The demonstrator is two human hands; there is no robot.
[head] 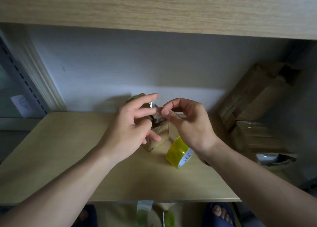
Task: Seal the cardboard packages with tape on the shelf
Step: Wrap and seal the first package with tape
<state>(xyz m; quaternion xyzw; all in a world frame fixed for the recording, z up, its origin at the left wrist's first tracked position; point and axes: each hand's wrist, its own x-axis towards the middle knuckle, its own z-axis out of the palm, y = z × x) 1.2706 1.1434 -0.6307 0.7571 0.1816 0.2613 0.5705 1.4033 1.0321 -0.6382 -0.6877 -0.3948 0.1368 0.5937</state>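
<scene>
Both hands are raised over a pale wooden shelf (68, 158). The right hand (190, 124) pinches a short, crinkled strip of clear tape (154, 109) between thumb and forefinger. The left hand (132, 125) is half open, fingers spread; its fingertips seem to touch the strip's other end, though the glossy film is hard to trace. Just behind the hands sits a small brown cardboard package (160, 136). A yellowish roll of tape (179, 152) stands on edge under the right wrist. Larger, creased cardboard boxes (253, 106) are stacked at the right.
</scene>
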